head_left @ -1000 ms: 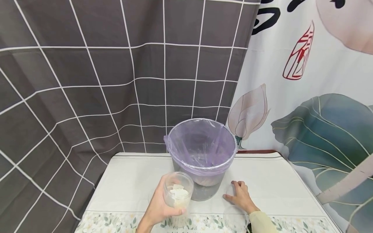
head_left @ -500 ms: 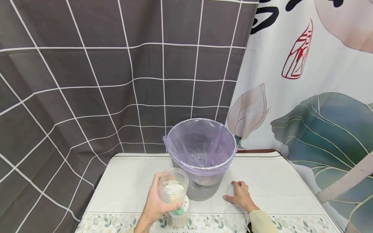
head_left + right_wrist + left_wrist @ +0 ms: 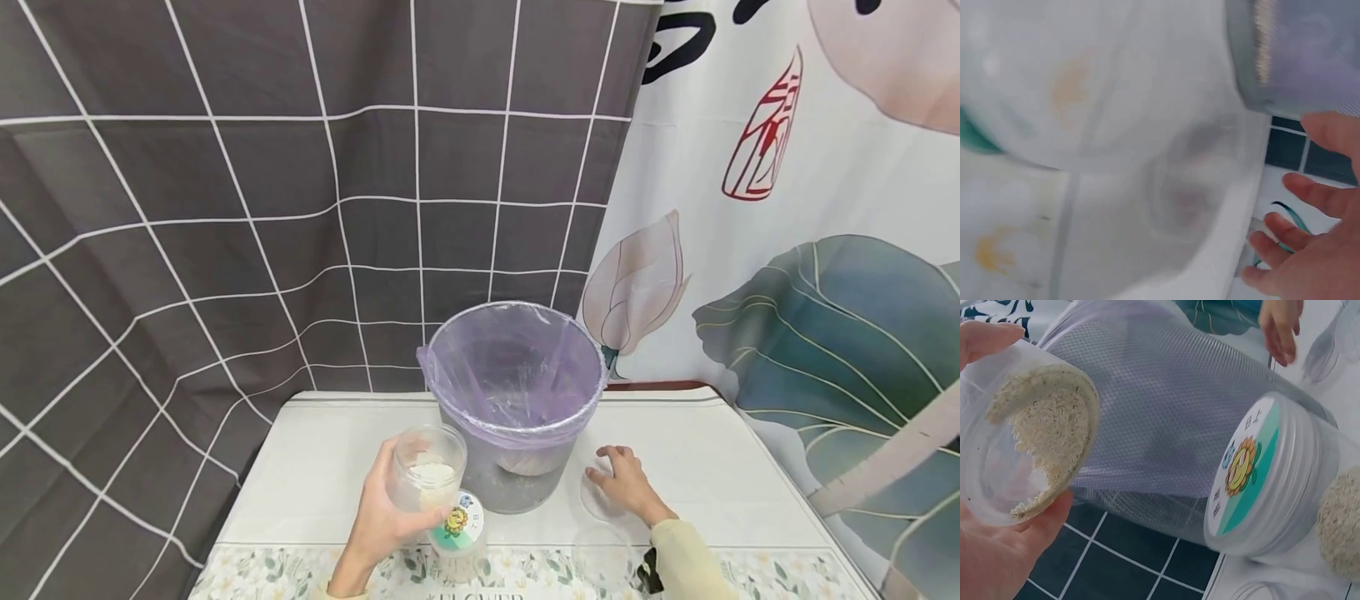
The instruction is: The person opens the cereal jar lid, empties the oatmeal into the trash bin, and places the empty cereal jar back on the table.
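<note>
We're on a dark grey curtain [image 3: 262, 187] ruled in white grid lines, and now lilac: that's the bin liner [image 3: 517, 358]! We see beige grains [image 3: 1057, 422] in the clear jar [image 3: 407, 487], a yellow sunflower on the white-and-teal lid [image 3: 1244, 469], green sprigs edging our white tablecloth [image 3: 690, 467].

Person's left hand [image 3: 384, 506] toward the desk's [image 3: 697, 450] left edge, fingers and thumb curved in a grip, right hand [image 3: 627, 485] toward the right edge, fingers loosely bent, spread, pale yellow sleeve [image 3: 686, 560] behind.
</note>
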